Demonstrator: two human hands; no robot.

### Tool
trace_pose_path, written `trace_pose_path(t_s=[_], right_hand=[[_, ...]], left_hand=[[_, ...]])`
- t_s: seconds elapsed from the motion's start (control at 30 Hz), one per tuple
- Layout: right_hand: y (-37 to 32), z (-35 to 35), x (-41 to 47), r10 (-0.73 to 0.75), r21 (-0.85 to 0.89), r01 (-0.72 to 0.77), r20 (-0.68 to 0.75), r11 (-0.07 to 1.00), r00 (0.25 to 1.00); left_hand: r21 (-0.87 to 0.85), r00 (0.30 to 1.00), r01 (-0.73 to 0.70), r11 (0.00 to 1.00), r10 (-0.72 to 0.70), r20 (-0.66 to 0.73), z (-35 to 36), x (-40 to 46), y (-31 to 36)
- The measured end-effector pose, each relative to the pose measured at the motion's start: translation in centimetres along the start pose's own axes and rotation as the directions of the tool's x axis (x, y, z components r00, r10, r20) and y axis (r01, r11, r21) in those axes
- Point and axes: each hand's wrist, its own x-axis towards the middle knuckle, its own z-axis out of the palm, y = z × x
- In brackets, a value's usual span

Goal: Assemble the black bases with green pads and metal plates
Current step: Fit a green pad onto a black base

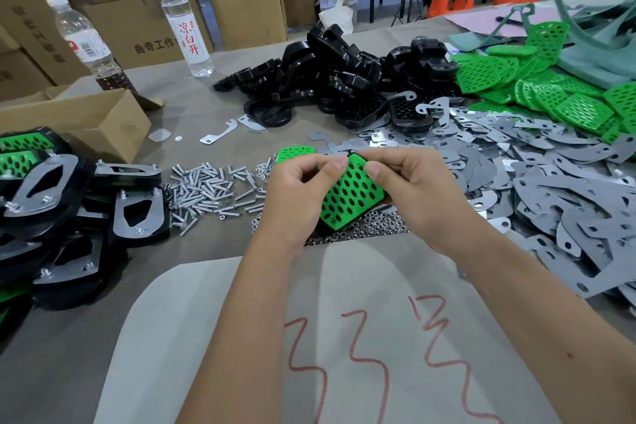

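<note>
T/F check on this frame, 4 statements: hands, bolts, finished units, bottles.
1. Both hands, left hand and right hand, hold one green pad. True.
2. The bolts lie right of the hands. False: they lie left of them.
3. Finished units are stacked at far left. True.
4. Both bottles lie on their sides. False: both stand.
</note>
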Motion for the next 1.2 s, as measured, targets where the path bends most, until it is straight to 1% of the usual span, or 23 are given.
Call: trace_pose_path(t_s=[0.1,0.17,0.23,0.3,0.37,0.4,0.47,0.53,0.63,0.73,0.83,0.93,1.03,1.1,1.2], right_hand=[[0.1,0.0,0.1,-0.025,-0.083,0.023,-0.025,0.996,0.999],[0.0,0.0,0.2,-0.032,-0.062,0.029,-0.034,0.998,0.999],[-0.2,0.2,0.2,-0.021,-0.009,0.020,-0.024,1.000,0.999],[-0.2,0.3,0.2,0.025,0.081,-0.021,-0.051,0.996,0.998],[-0.1,0.3,0.2,0.078,0.177,-0.063,-0.077,0.982,0.994],[-0.1,0.2,0.2,0.089,0.197,-0.072,-0.078,0.978,0.993],[-0.2,0.2,0.1,0.075,0.171,-0.058,-0.092,0.983,0.993],[-0.2,0.2,0.1,0.025,0.069,-0.015,-0.142,0.998,0.990],[0.0,0.6,0.0,-0.069,-0.082,0.053,-0.197,0.995,0.978],[0.1,1.3,-0.1,-0.155,-0.180,0.119,-0.204,0.976,0.967],[-0.1,1.4,-0.1,-0.121,-0.173,0.095,-0.148,0.980,0.982],[-0.2,0.9,0.0,-0.061,-0.105,0.050,-0.099,0.993,0.993],[-0.4,0.8,-0.1,-0.074,-0.063,0.067,-0.106,0.996,0.992],[-0.3,0.7,-0.1,-0.069,-0.044,0.064,-0.109,0.997,0.992],[-0.1,0.6,-0.1,-0.075,-0.030,0.071,-0.137,0.997,0.988]], left_hand=[[0.046,0.999,0.018,0.999,-0.020,0.048,-0.1,-0.2,0.2],[0.075,1.000,0.012,0.997,-0.012,0.002,0.5,-0.3,0.4],[0.094,0.997,-0.028,0.995,0.034,-0.062,1.1,-0.3,0.5],[0.035,0.989,-0.036,0.999,0.040,-0.139,1.6,-0.3,0.6],[-0.086,0.975,-0.015,0.996,-0.004,-0.223,2.1,-0.4,0.6],[-0.130,0.968,-0.014,0.991,-0.019,-0.248,2.3,-0.4,0.6],[-0.165,0.972,-0.004,0.986,-0.035,-0.233,2.5,-0.4,0.5],[-0.145,0.981,0.002,0.989,-0.030,-0.194,2.6,-0.4,0.4],[-0.071,0.978,-0.083,0.994,0.067,-0.195,2.7,-0.5,0.4],[-0.102,0.978,-0.128,0.987,0.108,-0.179,2.8,-0.7,0.5],[-0.148,0.978,-0.129,0.981,0.101,-0.180,2.7,-0.7,0.6],[-0.177,0.981,-0.125,0.976,0.095,-0.170,2.6,-0.7,0.6],[-0.188,0.984,-0.134,0.973,0.109,-0.137,2.5,-0.6,0.6],[-0.194,0.983,-0.143,0.971,0.116,-0.140,2.5,-0.6,0.6],[-0.133,0.979,-0.160,0.978,0.140,-0.146,2.6,-0.7,0.5]])
